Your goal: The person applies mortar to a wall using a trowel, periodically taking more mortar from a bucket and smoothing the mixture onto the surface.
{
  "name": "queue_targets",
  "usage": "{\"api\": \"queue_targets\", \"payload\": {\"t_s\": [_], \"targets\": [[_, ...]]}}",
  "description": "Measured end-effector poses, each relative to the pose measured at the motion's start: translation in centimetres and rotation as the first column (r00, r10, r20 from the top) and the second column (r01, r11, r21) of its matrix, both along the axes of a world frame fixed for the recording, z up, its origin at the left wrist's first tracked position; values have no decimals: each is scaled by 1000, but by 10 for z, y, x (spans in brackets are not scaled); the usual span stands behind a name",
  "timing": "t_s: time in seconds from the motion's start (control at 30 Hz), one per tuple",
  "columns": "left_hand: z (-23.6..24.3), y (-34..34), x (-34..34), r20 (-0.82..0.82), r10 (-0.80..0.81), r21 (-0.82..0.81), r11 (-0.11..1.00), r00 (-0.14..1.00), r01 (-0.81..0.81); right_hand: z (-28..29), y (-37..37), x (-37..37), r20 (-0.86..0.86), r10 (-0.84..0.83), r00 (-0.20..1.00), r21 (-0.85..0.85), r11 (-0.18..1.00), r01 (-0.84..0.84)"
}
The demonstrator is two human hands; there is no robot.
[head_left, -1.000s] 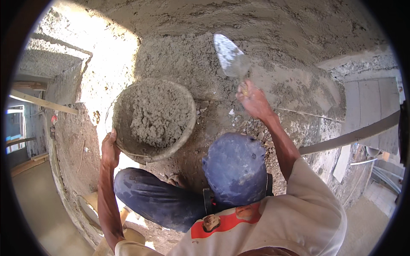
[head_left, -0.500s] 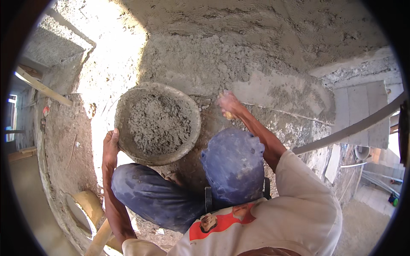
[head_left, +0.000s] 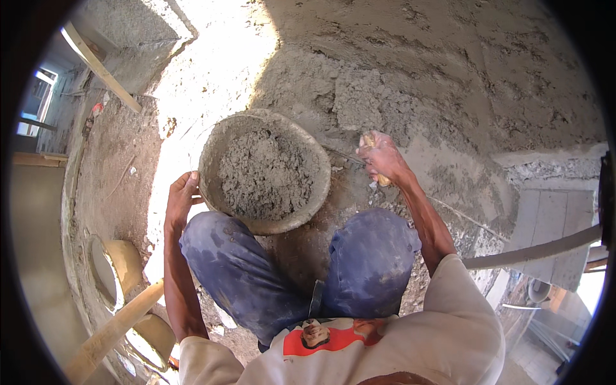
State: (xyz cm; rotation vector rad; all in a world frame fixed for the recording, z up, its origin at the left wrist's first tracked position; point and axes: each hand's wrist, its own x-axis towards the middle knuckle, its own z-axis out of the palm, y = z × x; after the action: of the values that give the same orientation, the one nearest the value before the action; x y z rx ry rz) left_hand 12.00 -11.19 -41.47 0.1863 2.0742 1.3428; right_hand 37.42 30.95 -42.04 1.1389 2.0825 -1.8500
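A round, mortar-crusted basin (head_left: pixel 321 186) stands in front of my knees, holding a heap of grey wet mortar (head_left: pixel 266 173). My left hand (head_left: pixel 184 192) grips its left rim, with the thumb on the edge. To the right of the basin, my right hand (head_left: pixel 384 157) is wrapped round a yellowish wooden handle (head_left: pixel 384 181), whose two ends stick out of the fist. Whatever the handle is attached to cannot be made out. This fist is close to the lower part of a rough mortar-covered wall (head_left: pixel 366 102).
Beside my left forearm lie a wooden pole (head_left: pixel 122 327) and cut pieces of yellowish pipe (head_left: pixel 125 263). A plank (head_left: pixel 99 67) leans at the upper left. On the right, a long grey bar (head_left: pixel 539 250) slants past grey boards (head_left: pixel 552 215). Rubble covers the ground.
The view has swung, so most things sit further right. The wooden handle shows more clearly in my right fist. My left hand stays on the basin's rim.
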Motion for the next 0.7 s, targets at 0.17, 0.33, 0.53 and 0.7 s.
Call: {"api": "queue_targets", "payload": {"t_s": [0.17, 0.33, 0.53, 0.7], "targets": [[-14, -10, -10, 115, 66, 59, 996, 991, -73, 47, -41, -21, -32, 463, 886, 655, 679, -331], [-19, 4, -11, 151, 118, 56, 990, 981, -128, 57, -47, -38, 241, 540, 807, 701, 478, -529], [-16, 7, 0, 166, 128, 85, 986, 978, -144, -18, 13, 73, 87, -325, 942, 318, 905, 283], [-9, 8, -3, 226, 137, 85, 984, 965, -159, -116, 40, 137, 178, -462, 869, -71, 875, 479]]}}
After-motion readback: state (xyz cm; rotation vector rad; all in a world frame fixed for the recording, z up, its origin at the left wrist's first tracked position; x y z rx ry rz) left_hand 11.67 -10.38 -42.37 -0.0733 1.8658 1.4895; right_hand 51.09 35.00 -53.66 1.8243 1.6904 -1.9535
